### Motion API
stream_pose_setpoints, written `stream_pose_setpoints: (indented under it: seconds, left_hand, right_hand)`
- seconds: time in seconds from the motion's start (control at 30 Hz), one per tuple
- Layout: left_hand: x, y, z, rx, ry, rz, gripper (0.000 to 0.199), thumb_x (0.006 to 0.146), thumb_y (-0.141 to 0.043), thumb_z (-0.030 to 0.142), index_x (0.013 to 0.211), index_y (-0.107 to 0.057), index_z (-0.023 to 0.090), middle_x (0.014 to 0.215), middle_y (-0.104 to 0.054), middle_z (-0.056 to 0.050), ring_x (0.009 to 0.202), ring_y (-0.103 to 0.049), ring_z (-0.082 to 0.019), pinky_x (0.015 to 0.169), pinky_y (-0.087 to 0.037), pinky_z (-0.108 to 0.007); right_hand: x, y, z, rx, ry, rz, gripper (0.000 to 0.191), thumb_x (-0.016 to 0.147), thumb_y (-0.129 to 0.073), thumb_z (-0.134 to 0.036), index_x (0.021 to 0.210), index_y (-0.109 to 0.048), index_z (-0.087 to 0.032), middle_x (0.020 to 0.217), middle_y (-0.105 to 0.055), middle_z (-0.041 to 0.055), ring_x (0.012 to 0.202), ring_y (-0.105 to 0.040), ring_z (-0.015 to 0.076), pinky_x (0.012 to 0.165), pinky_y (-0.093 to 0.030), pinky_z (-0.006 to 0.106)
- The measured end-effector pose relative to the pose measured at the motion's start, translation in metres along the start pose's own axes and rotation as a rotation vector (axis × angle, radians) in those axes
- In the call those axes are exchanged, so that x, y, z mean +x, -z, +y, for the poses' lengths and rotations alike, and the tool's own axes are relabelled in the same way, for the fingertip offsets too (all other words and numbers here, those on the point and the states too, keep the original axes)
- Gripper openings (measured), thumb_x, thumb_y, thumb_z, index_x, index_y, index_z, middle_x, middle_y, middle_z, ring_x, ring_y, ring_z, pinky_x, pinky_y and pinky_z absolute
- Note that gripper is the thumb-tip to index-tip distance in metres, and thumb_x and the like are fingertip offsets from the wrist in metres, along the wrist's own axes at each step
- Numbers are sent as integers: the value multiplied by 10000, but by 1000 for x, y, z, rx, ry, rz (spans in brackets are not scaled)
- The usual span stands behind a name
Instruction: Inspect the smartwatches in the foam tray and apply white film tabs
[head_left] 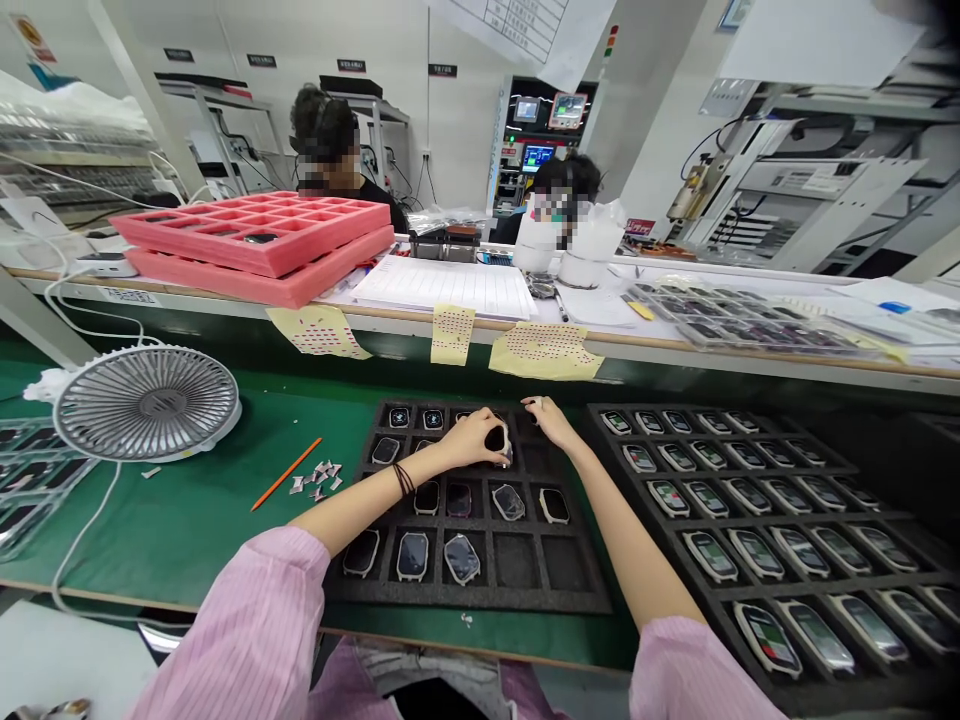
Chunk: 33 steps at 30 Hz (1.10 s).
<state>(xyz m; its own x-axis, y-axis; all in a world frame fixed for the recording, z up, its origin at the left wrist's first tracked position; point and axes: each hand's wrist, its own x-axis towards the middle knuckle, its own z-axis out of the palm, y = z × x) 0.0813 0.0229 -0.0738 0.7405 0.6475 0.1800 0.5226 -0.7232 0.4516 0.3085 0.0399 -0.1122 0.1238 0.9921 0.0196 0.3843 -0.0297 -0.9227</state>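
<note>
My left hand (pixel 474 438) grips a smartwatch case (pixel 498 438) with a dark screen by its edges, just above the black foam tray (pixel 525 598) in front of me. My right hand (pixel 551 422) is at the tray's far right corner, its fingers bent together over a compartment; what they hold, if anything, is hidden. Several more watch cases lie in the tray's compartments, among them one with a dark screen (pixel 554 505) and one at a slant (pixel 508 502). Two at the far left, such as this watch (pixel 400 418), have lit faces.
A second foam tray (pixel 652 530) full of watches lies at right. On the green mat are an orange stick (pixel 286 474), small paper scraps (pixel 319 478) and a fan (pixel 150 402). Pink foam trays (pixel 255 235) stand on the shelf ahead. Two people sit beyond it.
</note>
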Motion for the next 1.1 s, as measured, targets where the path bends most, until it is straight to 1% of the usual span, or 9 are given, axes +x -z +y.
stream_pose_setpoints:
  seconds: [0.13, 0.23, 0.33, 0.53, 0.67, 0.77, 0.9, 1.0, 1.1]
  left_hand:
    - [17, -12, 18, 69, 7, -31, 628, 688, -772, 547, 1142, -617, 143, 1103, -603, -132, 1014, -601, -305, 858, -470, -389]
    - [27, -28, 36, 119, -12, -55, 669, 657, -782, 576, 1142, -613, 148, 1135, -611, -146, 1089, -566, -341, 906, -435, -422]
    - [26, -33, 41, 148, -21, -46, 696, 728, -711, 604, 1234, -555, 153, 1205, -597, -151, 1137, -545, -330, 926, -427, -427]
    - [-15, -7, 5, 203, 19, 6, 485, 986, -366, 492, 1297, -523, 155, 1344, -558, -139, 1270, -489, -266, 1034, -377, -413]
    - [-55, -4, -10, 233, 33, -57, 511, 1002, -328, 463, 1383, -456, 147, 1471, -455, -152, 1416, -337, -259, 1145, -254, -464]
    - [-78, 3, -10, 263, 19, -85, 479, 1003, -345, 413, 1405, -421, 164, 1512, -395, -147, 1436, -300, -255, 1159, -219, -494]
    - [-94, 33, -20, 326, 113, -81, 364, 937, -444, 181, 1296, -501, 165, 1377, -540, -140, 1276, -498, -263, 1051, -380, -445]
    - [-99, 52, -35, 316, 123, -156, 291, 857, -577, 175, 1147, -577, 188, 1175, -652, -97, 1114, -603, -262, 921, -471, -374]
    - [-95, 58, -45, 313, 117, -214, 383, 807, -664, 204, 1174, -556, 190, 1111, -667, -105, 1056, -627, -274, 861, -485, -346]
  right_hand:
    - [1, 0, 10, -136, 52, -49, 242, 898, -619, -301, 1096, -615, -161, 981, -667, 46, 828, -645, 169, 756, -545, 355]
    - [-1, 4, 14, -201, 113, -50, 211, 807, -666, -280, 990, -650, -177, 779, -667, 11, 715, -631, 171, 699, -522, 328]
    - [-3, 7, 14, -271, 178, -36, 144, 777, -644, -301, 849, -685, -183, 771, -671, 38, 724, -626, 191, 709, -510, 338]
    - [-12, -2, 5, -433, 288, 40, 184, 806, -614, -334, 797, -739, -199, 908, -607, 108, 969, -583, 296, 919, -449, 485]
    - [-22, -21, -15, -487, 361, 80, 297, 876, -542, -393, 1058, -704, -223, 1159, -546, 149, 1157, -497, 355, 997, -374, 578]
    - [-34, -40, -35, -495, 448, 17, 378, 932, -467, -430, 1233, -613, -256, 1337, -491, 130, 1276, -443, 325, 1065, -343, 546]
    - [-53, -70, -57, -526, 608, -179, 436, 956, -441, -456, 1343, -517, -270, 1474, -434, 103, 1390, -363, 283, 1148, -255, 538]
    - [-71, -92, -67, -577, 759, -285, 451, 968, -435, -426, 1369, -480, -225, 1456, -459, 147, 1384, -378, 291, 1132, -264, 589]
    - [-94, -110, -74, -555, 1066, -297, 291, 959, -461, -296, 1167, -609, -155, 1269, -600, 171, 1235, -526, 271, 1058, -393, 531]
